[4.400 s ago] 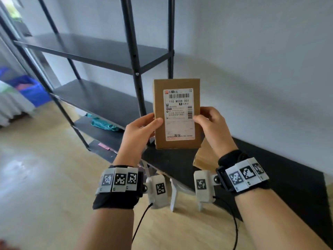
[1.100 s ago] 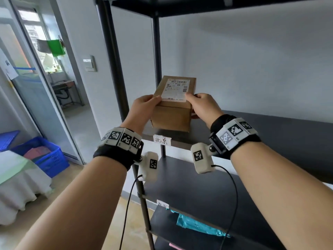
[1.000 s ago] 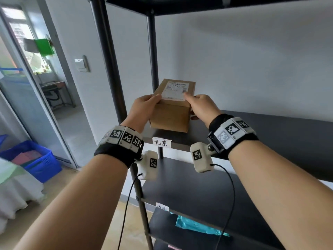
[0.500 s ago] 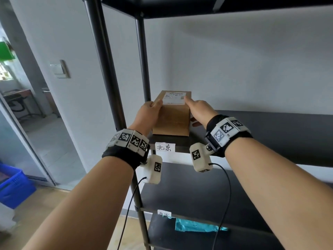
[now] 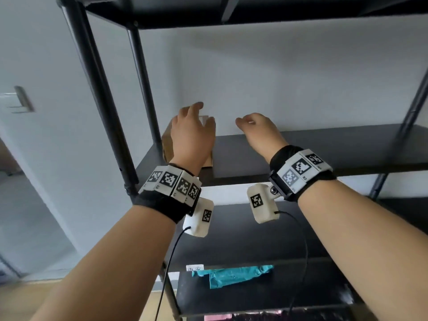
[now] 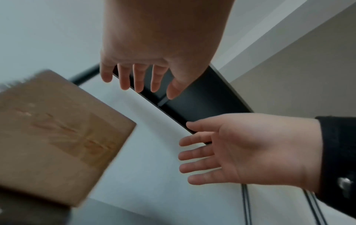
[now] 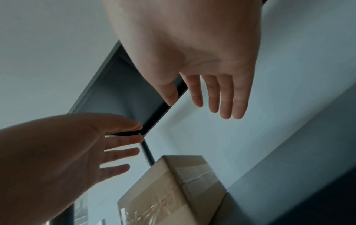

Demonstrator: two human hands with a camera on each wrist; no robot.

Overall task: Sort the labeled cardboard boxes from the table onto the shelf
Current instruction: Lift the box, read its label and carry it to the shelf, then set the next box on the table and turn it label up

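The brown cardboard box (image 5: pixel 167 144) stands at the left end of the black shelf board (image 5: pixel 324 154), close to the rear post. In the head view my left hand (image 5: pixel 194 121) covers most of it. That hand hovers in front of the box with straight, spread fingers (image 6: pixel 134 79) and holds nothing. My right hand (image 5: pixel 250 123) hangs over the shelf to the right of the box, fingers (image 7: pixel 221 99) straight, also empty. Both wrist views show the taped box (image 6: pixel 57 137) (image 7: pixel 173 190) apart from both palms.
Black shelf posts (image 5: pixel 97 89) rise at the left, and another shelf board (image 5: pixel 254 10) lies overhead. A teal parcel (image 5: pixel 231 274) lies on a lower board beside a white paper tag (image 5: pixel 195 268). Something pink (image 5: pixel 217 317) shows at the bottom. The wall is close behind.
Half a second ago both hands held the box by its top edges on the shelf. Now both have let go and spread open, with the box left standing.
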